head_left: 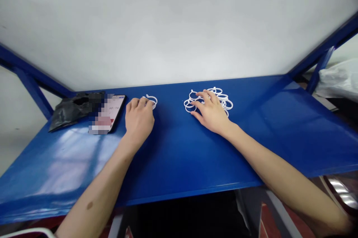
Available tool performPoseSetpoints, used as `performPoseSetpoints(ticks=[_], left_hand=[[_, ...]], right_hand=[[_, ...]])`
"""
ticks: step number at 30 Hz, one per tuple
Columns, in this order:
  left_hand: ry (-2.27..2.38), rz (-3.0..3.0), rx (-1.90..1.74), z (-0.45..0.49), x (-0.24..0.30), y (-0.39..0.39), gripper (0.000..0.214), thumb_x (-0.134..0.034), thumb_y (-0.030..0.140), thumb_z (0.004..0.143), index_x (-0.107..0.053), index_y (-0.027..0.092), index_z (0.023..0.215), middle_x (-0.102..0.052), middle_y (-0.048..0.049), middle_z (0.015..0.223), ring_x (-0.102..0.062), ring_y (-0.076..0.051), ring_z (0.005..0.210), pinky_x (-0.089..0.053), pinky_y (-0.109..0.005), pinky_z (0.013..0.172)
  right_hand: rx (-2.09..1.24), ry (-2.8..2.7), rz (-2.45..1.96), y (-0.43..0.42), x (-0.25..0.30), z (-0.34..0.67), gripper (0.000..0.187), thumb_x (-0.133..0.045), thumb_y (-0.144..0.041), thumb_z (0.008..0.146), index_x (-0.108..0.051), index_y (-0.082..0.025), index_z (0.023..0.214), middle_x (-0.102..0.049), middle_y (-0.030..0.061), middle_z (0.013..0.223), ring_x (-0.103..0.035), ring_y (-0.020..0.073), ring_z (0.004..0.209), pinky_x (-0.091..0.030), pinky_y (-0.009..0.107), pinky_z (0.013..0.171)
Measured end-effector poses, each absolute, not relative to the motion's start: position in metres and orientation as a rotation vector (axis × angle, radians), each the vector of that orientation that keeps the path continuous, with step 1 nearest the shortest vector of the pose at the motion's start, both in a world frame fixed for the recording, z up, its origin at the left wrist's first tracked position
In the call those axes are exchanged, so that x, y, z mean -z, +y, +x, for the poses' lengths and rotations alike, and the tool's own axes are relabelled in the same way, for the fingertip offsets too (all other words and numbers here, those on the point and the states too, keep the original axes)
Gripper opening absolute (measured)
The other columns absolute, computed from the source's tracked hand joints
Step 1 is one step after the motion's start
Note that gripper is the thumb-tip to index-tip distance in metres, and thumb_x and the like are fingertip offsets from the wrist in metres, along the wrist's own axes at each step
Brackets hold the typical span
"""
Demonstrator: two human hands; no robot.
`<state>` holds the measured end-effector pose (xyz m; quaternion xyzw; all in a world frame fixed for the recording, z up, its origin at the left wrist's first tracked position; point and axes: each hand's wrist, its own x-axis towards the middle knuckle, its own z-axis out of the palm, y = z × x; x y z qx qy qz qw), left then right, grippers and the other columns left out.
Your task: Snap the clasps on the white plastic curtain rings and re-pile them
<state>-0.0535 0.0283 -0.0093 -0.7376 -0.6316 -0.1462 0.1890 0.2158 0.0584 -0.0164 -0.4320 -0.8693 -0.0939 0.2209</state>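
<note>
My left hand (pixel 140 117) rests on the blue table with its fingers curled down and closed. White plastic rings (pixel 155 100) stick out beyond its fingertips on the right side; the fingers hide the rest of them. To the right, my right hand (pixel 212 113) lies palm down with fingers spread over a loose cluster of several thin white rings (pixel 228 104). Each ring seems to have a small knob on its rim. The fingers touch the cluster, and part of it is covered by the hand.
A phone (pixel 119 109) with a lit screen, partly pixelated, lies left of my left hand. Behind it is a crumpled black plastic bag (pixel 68 111). The blue table (pixel 179 163) meets a pale wall panel, with blue frame bars (pixel 33 89) at both sides. Clear plastic (pixel 341 79) sits far right.
</note>
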Motion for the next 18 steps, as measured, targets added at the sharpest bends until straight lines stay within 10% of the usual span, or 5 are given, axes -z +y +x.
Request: performPoseSetpoints(ticks=[18], left_hand=[[-1.425,-2.687,0.744,-0.028,0.016,0.024,0.02,-0.049,0.026,0.1,-0.065,0.019,0.11,-0.07,-0.0074,0.108,-0.065,-0.022,0.1,-0.051,-0.044,0.098]], right_hand=[[0.15,-2.496,-0.997,0.062,0.014,0.211,0.015,-0.054,-0.017,0.099,-0.069,-0.016,0.099,-0.064,0.0115,0.114,-0.053,0.0233,0.097,-0.048,0.038,0.085]])
